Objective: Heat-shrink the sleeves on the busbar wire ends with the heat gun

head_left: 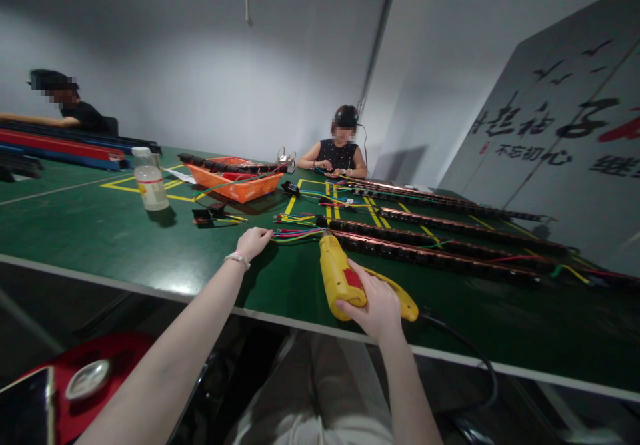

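My right hand (377,308) grips a yellow power tool (340,275) with a red switch, lying on the green table (100,232) near its front edge. The tool's nose points at the end of a long black strip (430,255) with copper-coloured parts. My left hand (254,240) rests on the table with fingers curled on a bundle of coloured wires (300,234) that runs to that strip's end. A beaded bracelet sits on my left wrist.
More long strips (450,222) lie to the right and behind. An orange tray (235,182) and a plastic bottle (150,180) stand further back left. A person (337,152) sits across the table; another person (70,108) sits at far left. A red stool (90,382) is below left.
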A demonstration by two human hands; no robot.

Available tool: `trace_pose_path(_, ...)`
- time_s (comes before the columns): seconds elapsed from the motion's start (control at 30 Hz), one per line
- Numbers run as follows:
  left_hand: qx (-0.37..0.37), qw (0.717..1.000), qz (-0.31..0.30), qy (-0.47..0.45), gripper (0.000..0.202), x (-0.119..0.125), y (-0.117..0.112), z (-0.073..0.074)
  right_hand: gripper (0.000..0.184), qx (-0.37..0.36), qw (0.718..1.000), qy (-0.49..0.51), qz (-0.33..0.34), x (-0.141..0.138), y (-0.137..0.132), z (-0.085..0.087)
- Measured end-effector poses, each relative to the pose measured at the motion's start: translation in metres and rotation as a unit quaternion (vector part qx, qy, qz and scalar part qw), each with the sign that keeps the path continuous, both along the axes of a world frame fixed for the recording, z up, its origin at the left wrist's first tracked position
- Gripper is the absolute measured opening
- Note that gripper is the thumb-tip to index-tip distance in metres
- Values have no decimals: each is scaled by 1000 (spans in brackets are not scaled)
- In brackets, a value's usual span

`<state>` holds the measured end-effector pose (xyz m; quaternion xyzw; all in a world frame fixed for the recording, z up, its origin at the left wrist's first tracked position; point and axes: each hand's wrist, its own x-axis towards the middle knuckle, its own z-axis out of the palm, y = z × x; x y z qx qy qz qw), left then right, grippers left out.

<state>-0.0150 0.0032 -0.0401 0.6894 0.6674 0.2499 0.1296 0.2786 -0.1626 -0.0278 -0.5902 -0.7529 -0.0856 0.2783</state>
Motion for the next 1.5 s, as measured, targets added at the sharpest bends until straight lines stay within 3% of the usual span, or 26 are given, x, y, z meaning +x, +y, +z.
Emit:
trace_pose_path(0.93,14,1000,-1,-3,45,-1,1,-1,76,30,999,-24,-12,-3,-4,-2)
trace_pose_path(1.23,16,999,-5,33,44,-1,3,-3,77,25,999,-20,-12,-4,-4,-2)
trace_pose_path(1.5,4,998,70,4,46,0,0,3,77,34,999,-12,-9,-18,-8,-3)
